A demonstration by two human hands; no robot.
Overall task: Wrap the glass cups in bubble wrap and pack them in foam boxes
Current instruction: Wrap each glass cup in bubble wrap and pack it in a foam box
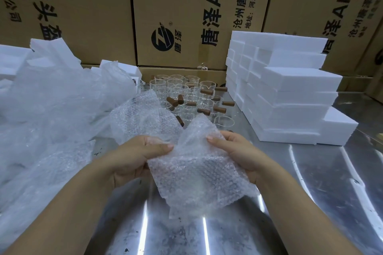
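Note:
A sheet of bubble wrap [196, 172] hangs between my hands above the steel table. My left hand [141, 155] pinches its left top edge between thumb and fingers. My right hand [234, 151] pinches the right top edge. Behind it stand several clear glass cups [182, 93] with brown wooden handles, packed close together. One cup [224, 121] stands nearest, just behind the sheet's top corner. White foam boxes [290, 93] are stacked in steps at the right. More loose bubble wrap [143, 118] lies behind my left hand.
A big heap of crumpled plastic film and bubble wrap [51, 109] fills the left side. Tall printed cardboard cartons [186, 16] wall off the back. More foam pieces [10, 58] sit far left. The shiny steel tabletop [310, 192] reflects light at the front right.

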